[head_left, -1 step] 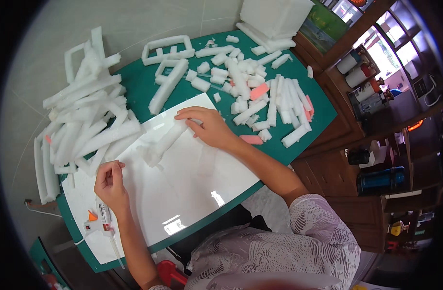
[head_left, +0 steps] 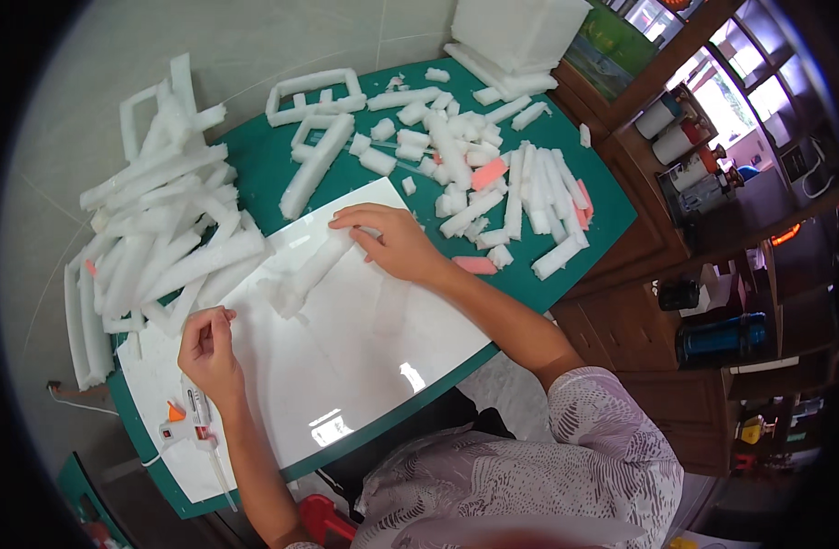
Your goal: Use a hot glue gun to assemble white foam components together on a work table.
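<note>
My right hand (head_left: pixel 392 240) has its thumb and fingers on the upper end of a white foam piece (head_left: pixel 315 267), which lies slanted over a glossy white board (head_left: pixel 374 357). At its lower end the foam widens into a crosswise part. My left hand (head_left: pixel 211 352) rests over the board's left side, fingers curled and thumb against the index finger. Whether anything small sits in that pinch is hidden. Just below it lies a white glue gun (head_left: pixel 196 407) with an orange trigger (head_left: pixel 176 412) and a clear glue stick (head_left: pixel 220 471) sticking out.
A tall heap of white foam strips (head_left: pixel 163 229) stands at the left. Foam frames (head_left: pixel 314 96), loose white chunks (head_left: pixel 456 151) and pink pieces (head_left: pixel 489 173) cover the far side of the green table mat (head_left: pixel 259 174). A large foam block (head_left: pixel 520 37) stands at the back.
</note>
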Motion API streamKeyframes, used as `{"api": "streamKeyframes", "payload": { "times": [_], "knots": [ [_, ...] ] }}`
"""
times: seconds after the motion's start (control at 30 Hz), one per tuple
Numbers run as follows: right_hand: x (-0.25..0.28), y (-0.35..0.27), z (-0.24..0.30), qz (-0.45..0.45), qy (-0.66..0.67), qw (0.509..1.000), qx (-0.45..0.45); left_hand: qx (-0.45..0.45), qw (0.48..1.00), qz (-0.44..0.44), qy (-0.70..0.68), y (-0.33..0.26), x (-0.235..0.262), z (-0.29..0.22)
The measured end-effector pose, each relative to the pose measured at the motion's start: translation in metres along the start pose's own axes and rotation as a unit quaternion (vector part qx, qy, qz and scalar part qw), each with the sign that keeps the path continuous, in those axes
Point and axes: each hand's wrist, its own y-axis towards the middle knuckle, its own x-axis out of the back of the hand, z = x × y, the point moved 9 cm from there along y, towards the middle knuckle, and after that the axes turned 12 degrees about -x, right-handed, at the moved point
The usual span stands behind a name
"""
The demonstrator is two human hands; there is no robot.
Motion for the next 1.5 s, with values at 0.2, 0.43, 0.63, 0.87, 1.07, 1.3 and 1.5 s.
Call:
{"api": "streamKeyframes", "payload": {
  "times": [0.2, 0.43, 0.63, 0.87, 1.07, 1.3, 1.5],
  "knots": [
    [0.000, 0.000, -0.001, -0.002, 0.007, 1.000, 0.001, -0.012, 0.999, 0.014, -0.046, 0.001, -0.005, 0.002],
    [-0.002, 0.001, 0.001, -0.007, -0.009, 1.000, 0.019, -0.054, 0.996, 0.047, -0.056, 0.002, -0.006, 0.002],
    [0.003, -0.003, 0.009, -0.031, 0.002, 0.999, 0.018, -0.026, 0.996, 0.039, -0.080, 0.002, -0.009, 0.007],
    [0.003, -0.002, 0.008, -0.033, 0.001, 0.999, 0.022, -0.031, 0.996, 0.019, -0.076, 0.002, -0.005, 0.006],
    [0.005, -0.001, 0.002, -0.025, -0.014, 0.999, 0.030, -0.023, 0.996, -0.007, -0.089, 0.005, -0.018, -0.009],
    [-0.010, 0.001, 0.004, 0.009, 0.005, 1.000, 0.020, -0.016, 0.999, -0.022, -0.021, -0.003, 0.012, 0.001],
    [0.005, -0.001, -0.009, -0.012, 0.006, 1.000, -0.001, -0.003, 0.999, 0.019, -0.049, -0.002, -0.013, 0.001]
  ]
}}
